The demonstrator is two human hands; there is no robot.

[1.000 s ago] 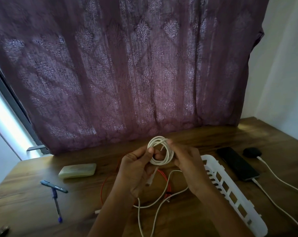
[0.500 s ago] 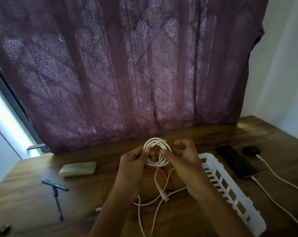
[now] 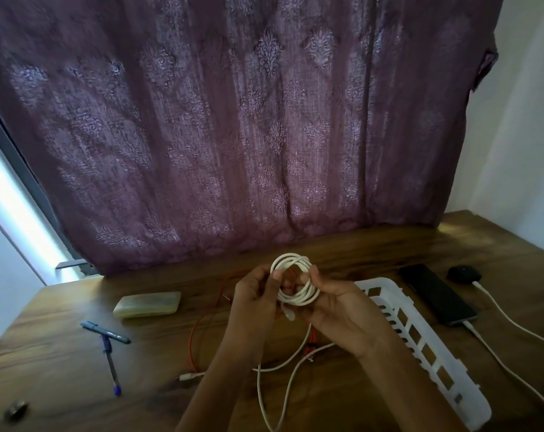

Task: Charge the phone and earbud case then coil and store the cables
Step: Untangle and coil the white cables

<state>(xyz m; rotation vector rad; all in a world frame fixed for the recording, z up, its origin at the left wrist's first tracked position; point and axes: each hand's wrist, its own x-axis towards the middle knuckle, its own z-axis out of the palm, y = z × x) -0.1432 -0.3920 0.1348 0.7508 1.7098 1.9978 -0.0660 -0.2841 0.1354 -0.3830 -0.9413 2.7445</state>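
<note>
- The white basket, just beside your right hand at 3 o'clock, bars a low sweep.
- The phone and earbud case sit at 2 o'clock; their charging leads trail to 4 o'clock.
- At 6 o'clock the white cable and orange cable loop over the table.
- A pale green bar lies at 9 o'clock, two pens at 8.
- You have bare wood at 12 o'clock, up to the curtain.

The single wide-angle camera, worn on the person's head, looked forward and down across the dark wooden table from close range, with the left hand and right hand just below it at lower centre and the patterned purple cloth curtain filling the far upper frame.
</note>
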